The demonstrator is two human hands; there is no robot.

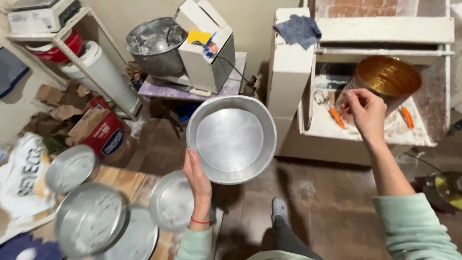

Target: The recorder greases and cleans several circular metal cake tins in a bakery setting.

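Note:
My left hand grips the near rim of a round, shallow aluminium pan and holds it up, tilted so its bare inside faces me. My right hand is raised at the right with its fingertips pinched together. It hovers just in front of a large open tin can with a golden inside. Whether anything sits between the fingertips I cannot tell. Both arms wear pale green sleeves, and a red cord circles my left wrist.
Several round floured pans lie on a wooden board at lower left. A stand mixer with a steel bowl sits behind. The white floury shelf holds orange-handled tools. A blue cloth drapes over a white block.

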